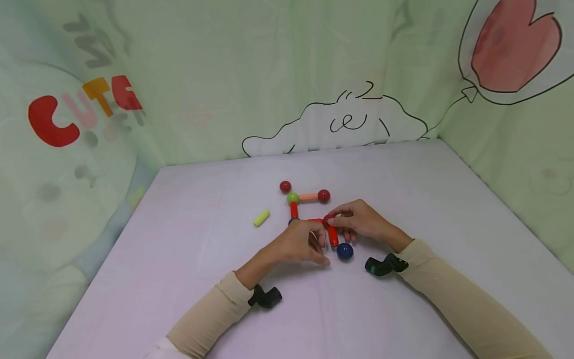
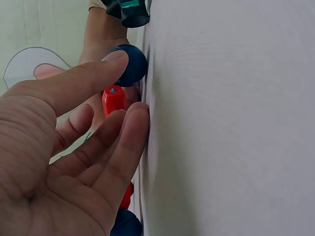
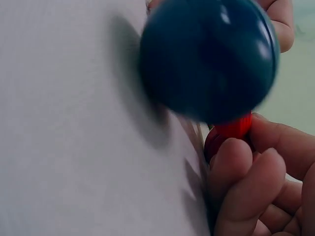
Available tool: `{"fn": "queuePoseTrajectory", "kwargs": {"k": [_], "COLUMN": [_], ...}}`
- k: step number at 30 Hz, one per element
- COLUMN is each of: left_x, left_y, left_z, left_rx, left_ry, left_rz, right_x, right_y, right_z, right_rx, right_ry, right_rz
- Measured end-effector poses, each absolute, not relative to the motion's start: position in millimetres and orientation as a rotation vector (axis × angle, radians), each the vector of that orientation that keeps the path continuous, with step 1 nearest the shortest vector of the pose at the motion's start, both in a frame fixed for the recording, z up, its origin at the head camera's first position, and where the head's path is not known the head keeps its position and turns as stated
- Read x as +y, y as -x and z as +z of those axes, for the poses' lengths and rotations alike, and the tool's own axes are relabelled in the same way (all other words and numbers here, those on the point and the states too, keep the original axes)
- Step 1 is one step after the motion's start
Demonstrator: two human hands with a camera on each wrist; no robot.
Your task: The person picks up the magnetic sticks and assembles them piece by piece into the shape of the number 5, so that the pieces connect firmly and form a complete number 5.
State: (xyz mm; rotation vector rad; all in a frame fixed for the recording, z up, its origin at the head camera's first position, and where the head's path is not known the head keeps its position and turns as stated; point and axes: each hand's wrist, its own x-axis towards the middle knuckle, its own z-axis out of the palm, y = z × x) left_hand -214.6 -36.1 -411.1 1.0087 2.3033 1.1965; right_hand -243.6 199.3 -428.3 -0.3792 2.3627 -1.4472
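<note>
My right hand (image 1: 358,220) pinches a red ball (image 1: 326,219) at the corner of a ball-and-rod figure on the table. From that ball a red rod (image 1: 333,237) points toward me, its near end uncovered. A loose-standing blue ball (image 1: 345,251) lies just beside that end; it looms large in the right wrist view. My left hand (image 1: 300,242) hovers left of the rod, thumb and fingers apart with nothing between them. Partly behind this hand is another blue ball (image 1: 293,221), joined by a red rod (image 1: 293,210) to a green ball (image 1: 292,198).
An orange rod (image 1: 308,197) links the green ball to a dark red ball (image 1: 324,195). Another dark red ball (image 1: 285,187) sits beyond the green one. A yellow-green rod (image 1: 262,218) lies apart on the left of the white table (image 1: 202,309). Printed curtains (image 1: 202,75) enclose the back and sides.
</note>
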Motion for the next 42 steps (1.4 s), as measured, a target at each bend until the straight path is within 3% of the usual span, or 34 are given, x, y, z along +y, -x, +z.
{"fn": "queuePoseTrajectory", "kwargs": {"k": [42], "left_x": [-38], "left_y": [214], "left_z": [-411], "left_rx": [2.354], "left_ry": [-0.988], "left_rz": [1.036], "right_x": [198], "right_y": [238], "right_z": [-419], "right_rx": [2.284], "right_ry": [0.350], "right_rz": [-1.419]}}
